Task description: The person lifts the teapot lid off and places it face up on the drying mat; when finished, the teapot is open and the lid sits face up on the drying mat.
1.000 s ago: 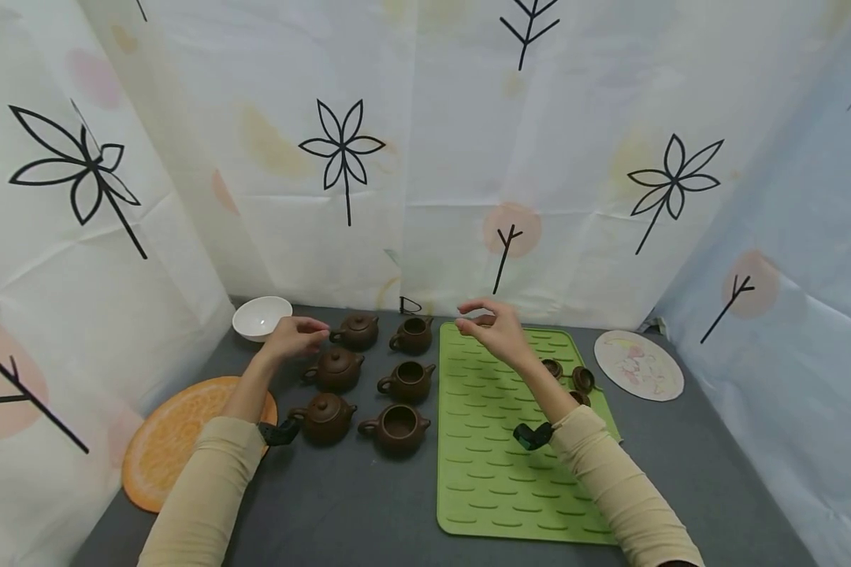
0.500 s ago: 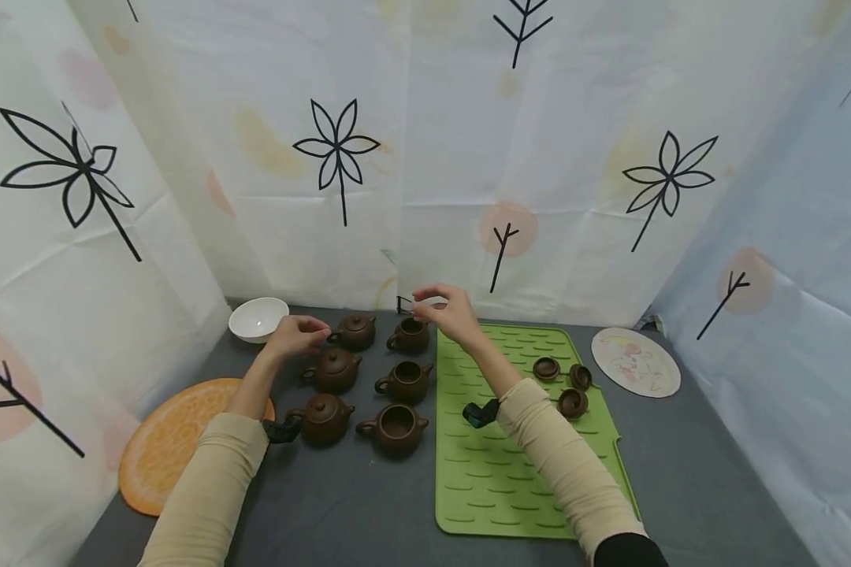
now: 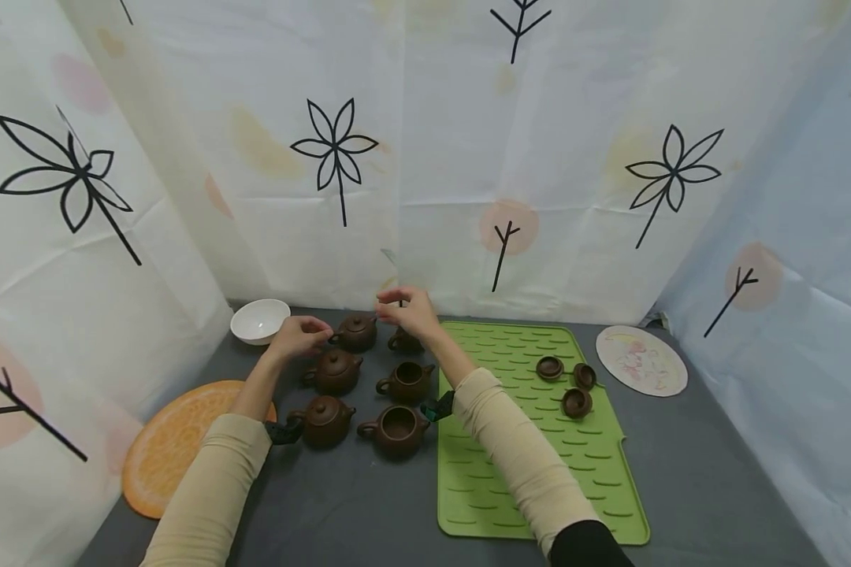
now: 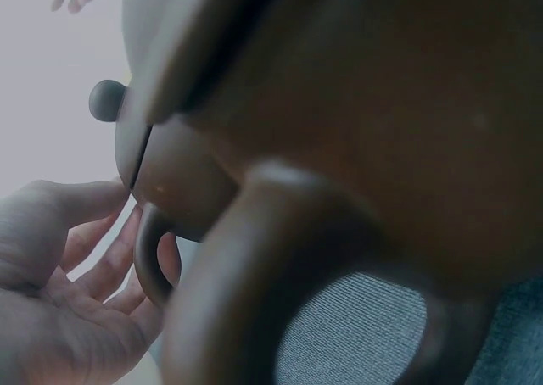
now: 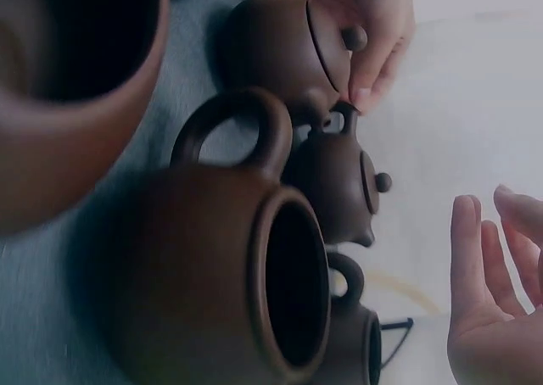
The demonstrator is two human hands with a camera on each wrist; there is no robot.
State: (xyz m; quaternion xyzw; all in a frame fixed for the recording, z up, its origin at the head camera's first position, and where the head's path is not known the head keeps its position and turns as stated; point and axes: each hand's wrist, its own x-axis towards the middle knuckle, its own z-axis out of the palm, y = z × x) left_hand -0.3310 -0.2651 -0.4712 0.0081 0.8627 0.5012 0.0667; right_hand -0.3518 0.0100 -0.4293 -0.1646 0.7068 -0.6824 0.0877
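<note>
- Lidded teapot (image 3: 357,332): dark brown, round, upright; knobbed lid (image 5: 371,181) seated on top, handle left, spout right.
- Open teapot (image 3: 404,341): same brown, upright, mouth uncovered, handle left; just right of the lidded one, partly hidden in the head view.

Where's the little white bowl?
In the head view, the white bowl sits at the back left of the gray table, by the patterned curtain, just left of the person's left hand.

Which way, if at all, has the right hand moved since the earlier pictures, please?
Yes; in the head view, the right hand has moved left, from the green mat toward the rearmost lidless teapot.
</note>
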